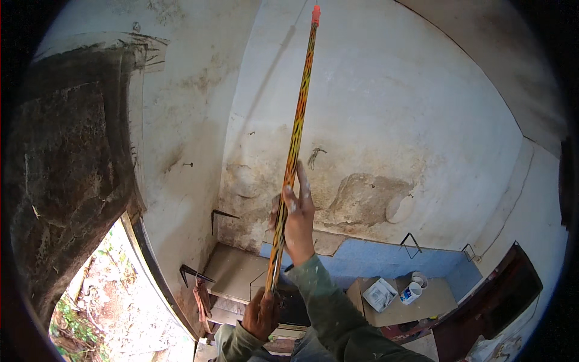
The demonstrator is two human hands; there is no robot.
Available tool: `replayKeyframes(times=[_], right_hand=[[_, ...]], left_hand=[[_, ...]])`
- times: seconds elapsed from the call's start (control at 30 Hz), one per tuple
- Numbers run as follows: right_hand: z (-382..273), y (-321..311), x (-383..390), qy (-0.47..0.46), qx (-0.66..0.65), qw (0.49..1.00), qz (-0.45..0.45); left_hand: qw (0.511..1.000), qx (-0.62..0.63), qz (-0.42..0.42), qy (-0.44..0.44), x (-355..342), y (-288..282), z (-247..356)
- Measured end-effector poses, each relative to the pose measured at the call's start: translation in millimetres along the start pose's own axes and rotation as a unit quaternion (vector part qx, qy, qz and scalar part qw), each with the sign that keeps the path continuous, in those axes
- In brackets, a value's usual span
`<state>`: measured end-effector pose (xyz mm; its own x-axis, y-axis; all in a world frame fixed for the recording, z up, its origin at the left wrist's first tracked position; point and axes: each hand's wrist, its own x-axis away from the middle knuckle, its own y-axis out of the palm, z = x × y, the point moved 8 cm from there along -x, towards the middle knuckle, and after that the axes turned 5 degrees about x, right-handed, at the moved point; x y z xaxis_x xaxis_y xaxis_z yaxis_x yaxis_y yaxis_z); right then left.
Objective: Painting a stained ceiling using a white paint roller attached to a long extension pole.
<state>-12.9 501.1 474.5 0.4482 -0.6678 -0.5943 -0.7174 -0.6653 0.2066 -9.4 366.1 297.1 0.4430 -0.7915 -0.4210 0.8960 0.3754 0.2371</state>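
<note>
A long pole (297, 123), patterned in yellow, orange and black with a reddish cap at its top, rises nearly upright through the middle of the view, leaning slightly to the right. Low down, my left hand (260, 315) is closed round its lower part. Higher up, my right hand (298, 226) holds the pole with the palm against its right side; one finger points upward along it and other fingertips show on its left. Pale spots mark my right hand and green sleeve. Whatever the pole carries at its top end lies beyond the picture's edge.
Ahead stands a stained white wall (392, 114) with peeling plaster and a blue lower band (368, 259). Black brackets (411, 242) stick out from it. A counter (238, 271) and a box (356, 295) bearing cups (411, 293) sit below. At left is a bright doorway (120, 289).
</note>
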Motion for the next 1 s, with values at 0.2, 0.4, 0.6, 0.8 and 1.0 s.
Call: replayKeyframes(times=[0.2,0.4,0.6,0.8,1.0], right_hand=[[-34,12,-58,-0.048,0.001,0.999,-0.008],[-36,13,-78,-0.063,-0.007,0.998,-0.009],[11,8,-25,0.009,0.011,1.000,-0.009],[90,-9,77,0.106,0.015,0.994,-0.021],[152,-20,167,0.191,0.083,0.976,-0.063]], left_hand=[[0.987,0.116,0.018,-0.113,-42,5,46],[0.978,0.160,-0.003,-0.138,-54,8,61],[0.982,0.121,0.003,-0.142,-16,-15,10],[0.970,0.082,0.063,-0.221,68,-47,-86],[0.976,-0.198,0.063,-0.070,158,-76,-152]])
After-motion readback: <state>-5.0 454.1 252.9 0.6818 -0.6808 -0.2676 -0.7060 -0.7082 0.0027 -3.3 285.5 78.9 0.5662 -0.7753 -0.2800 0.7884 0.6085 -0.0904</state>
